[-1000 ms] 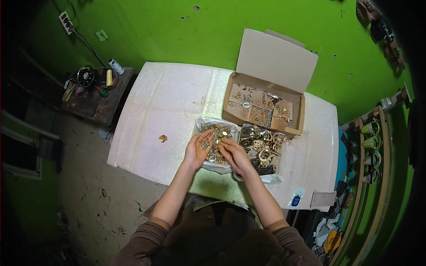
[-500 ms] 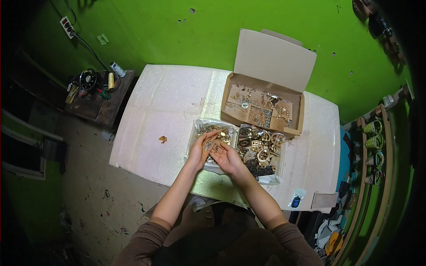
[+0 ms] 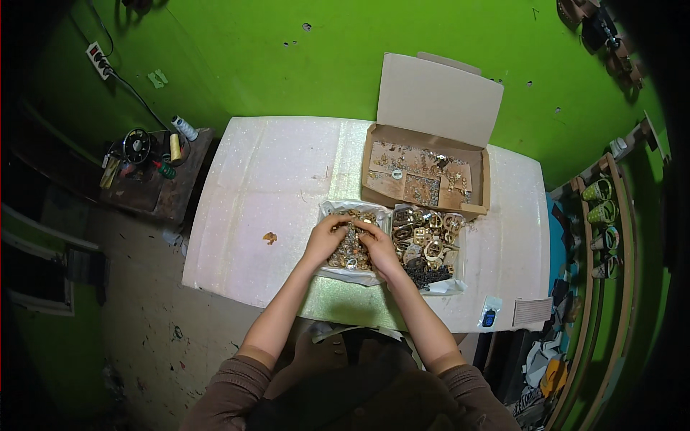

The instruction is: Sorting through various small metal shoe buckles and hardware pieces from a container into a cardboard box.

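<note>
A white-lined box (image 3: 333, 274) of small gold and silver metal fittings (image 3: 350, 253) lies in front of me. My left hand (image 3: 327, 241) reaches in from the left, palm down, its fingers bent together among the fittings. From the right comes my right hand (image 3: 379, 248), fingers likewise curled, with the fingertips of both hands close together at the far part of the heap. What the fingertips pinch is hidden. Right beside it, a second lined box (image 3: 449, 286) holds larger buckles (image 3: 433, 249) and dark pieces (image 3: 430, 276).
Behind stands an open cardboard box (image 3: 424, 197) with scattered small fittings, lid raised. A brown scrap (image 3: 269, 238) lies on the pale table covering (image 3: 248, 187). A small blue item in a clear bag (image 3: 489, 316) and a striped pad (image 3: 532, 312) lie at the right.
Both hands have turned from cupped palms up, holding small fittings, to palms down with fingers in the heap. They have moved apart, showing more of the fittings. The view has shifted slightly.
</note>
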Demonstrator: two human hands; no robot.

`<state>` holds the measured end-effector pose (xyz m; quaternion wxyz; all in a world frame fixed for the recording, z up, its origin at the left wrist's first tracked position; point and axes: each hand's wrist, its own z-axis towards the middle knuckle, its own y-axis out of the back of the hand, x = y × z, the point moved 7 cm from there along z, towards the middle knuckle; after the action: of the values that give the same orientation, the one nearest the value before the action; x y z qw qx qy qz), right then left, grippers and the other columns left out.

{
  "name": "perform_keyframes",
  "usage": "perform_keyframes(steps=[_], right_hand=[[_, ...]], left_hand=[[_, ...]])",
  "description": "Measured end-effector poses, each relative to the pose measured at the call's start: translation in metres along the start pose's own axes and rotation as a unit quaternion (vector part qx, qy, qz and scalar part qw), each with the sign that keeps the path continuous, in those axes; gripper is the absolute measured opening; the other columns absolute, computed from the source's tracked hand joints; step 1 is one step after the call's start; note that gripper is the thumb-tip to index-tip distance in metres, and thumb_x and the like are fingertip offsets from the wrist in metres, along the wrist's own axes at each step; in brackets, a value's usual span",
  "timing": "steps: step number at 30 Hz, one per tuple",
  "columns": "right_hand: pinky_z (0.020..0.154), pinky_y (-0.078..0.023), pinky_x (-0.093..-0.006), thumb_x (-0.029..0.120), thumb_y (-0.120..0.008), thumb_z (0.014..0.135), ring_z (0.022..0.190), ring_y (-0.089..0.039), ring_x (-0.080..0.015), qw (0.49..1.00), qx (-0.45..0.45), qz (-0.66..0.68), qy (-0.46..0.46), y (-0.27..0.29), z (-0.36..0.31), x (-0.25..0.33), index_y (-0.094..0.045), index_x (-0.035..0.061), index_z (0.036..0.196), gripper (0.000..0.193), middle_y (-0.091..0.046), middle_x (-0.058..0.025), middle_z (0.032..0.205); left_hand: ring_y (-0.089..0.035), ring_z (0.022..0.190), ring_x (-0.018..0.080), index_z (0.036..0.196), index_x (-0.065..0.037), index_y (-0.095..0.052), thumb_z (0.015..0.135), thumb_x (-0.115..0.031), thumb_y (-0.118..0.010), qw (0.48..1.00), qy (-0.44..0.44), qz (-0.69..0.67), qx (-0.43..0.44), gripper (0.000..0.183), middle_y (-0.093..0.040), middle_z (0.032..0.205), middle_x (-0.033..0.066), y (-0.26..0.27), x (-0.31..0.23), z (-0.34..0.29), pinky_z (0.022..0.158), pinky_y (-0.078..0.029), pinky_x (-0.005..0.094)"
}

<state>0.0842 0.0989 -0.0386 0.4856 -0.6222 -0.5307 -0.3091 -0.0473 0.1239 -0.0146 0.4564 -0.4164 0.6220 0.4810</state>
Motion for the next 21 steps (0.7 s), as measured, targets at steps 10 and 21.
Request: perform_keyframes(steps=[10,21], right_hand=[[0.083,-0.042,-0.0258,-0.002,-0.044,0.082,0.097,-0.058,-0.0202,0.958,-0.128,-0.214,0.144,0.009,-0.01,0.03,-0.058,0.0027,0.107,0.029,-0.061,-0.0145,0.103],[0.091,-0.039,-0.0256,-0.003,-0.04,0.086,0.111,-0.05,-0.0222,0.989,-0.134,-0.055,0.023,0.006,-0.012,0.016,-0.05,0.0011,0.118,0.033,-0.053,-0.0137,0.117]], left_hand=[[-0.049,0.11,0.0292,0.115,-0.006,-0.053,0.085,-0.03,-0.052,0.972,-0.084,0.181,0.123,0.039,-0.051,0.118,0.0148,-0.005,-0.01,-0.001,0.092,-0.039,0.0365],[-0.034,0.123,0.0257,0.133,-0.005,-0.029,0.095,-0.034,-0.027,0.89,0.187,-0.387,0.151,0.048,-0.034,0.135,0.013,0.013,0.026,0.002,0.098,-0.034,0.0414]])
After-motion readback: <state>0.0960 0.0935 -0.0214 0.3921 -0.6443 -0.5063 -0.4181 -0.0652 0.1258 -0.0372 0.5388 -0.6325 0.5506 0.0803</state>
